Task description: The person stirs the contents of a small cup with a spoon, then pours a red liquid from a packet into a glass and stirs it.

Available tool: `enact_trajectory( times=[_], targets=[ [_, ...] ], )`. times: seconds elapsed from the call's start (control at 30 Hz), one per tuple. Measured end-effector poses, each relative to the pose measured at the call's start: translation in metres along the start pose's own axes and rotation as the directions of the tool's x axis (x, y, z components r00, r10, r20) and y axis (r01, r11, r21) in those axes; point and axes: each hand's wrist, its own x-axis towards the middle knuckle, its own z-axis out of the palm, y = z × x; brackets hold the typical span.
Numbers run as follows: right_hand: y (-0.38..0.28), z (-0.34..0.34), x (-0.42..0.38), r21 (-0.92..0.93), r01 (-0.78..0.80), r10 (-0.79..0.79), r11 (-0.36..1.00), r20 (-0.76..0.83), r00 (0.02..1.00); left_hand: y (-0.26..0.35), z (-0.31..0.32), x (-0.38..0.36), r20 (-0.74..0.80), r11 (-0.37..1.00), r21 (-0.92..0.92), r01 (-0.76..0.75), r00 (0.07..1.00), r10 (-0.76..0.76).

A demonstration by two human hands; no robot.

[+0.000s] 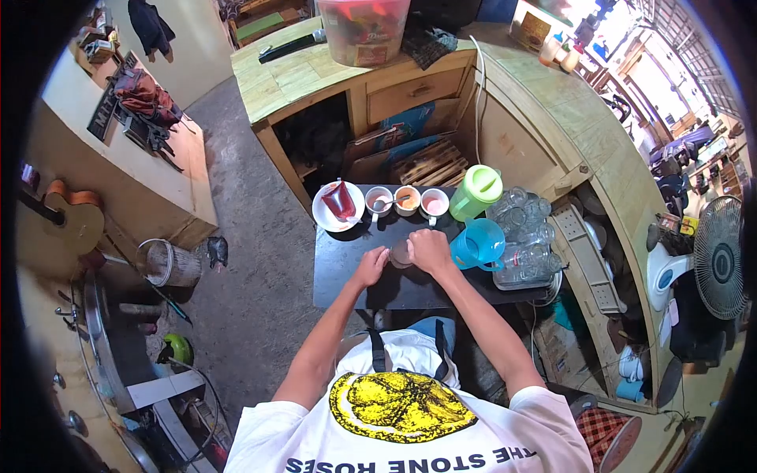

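- One small glass point(400, 255), frame centre: our left hand point(371, 267) grips it.
- Our right hand point(429, 251) curls against it; its hold we cannot tell.
- Blue pitcher point(476, 246), right of centre.

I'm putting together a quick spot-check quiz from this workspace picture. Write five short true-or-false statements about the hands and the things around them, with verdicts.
1. The red bag lies in the white bowl. True.
2. The left hand is inside the blue pitcher. False: it is at a small container, and the blue pitcher is beyond the right hand.
3. Three cups stand in a row on the far side of the table. True.
4. The green pitcher stands on the floor. False: the green pitcher is on the table, near the glass jars.
5. The fan is left of the table. False: the fan is on the right.
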Motion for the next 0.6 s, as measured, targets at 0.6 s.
enact_trajectory(
  times=[0.6],
  targets=[
    [0.005, -0.007, -0.002, 0.068, 0.054, -0.055, 0.996, 0.013, 0.998, 0.005, 0.001, -0.001, -0.003, 0.999, -0.036, 0.035, 0.999, -0.035]
  ],
)
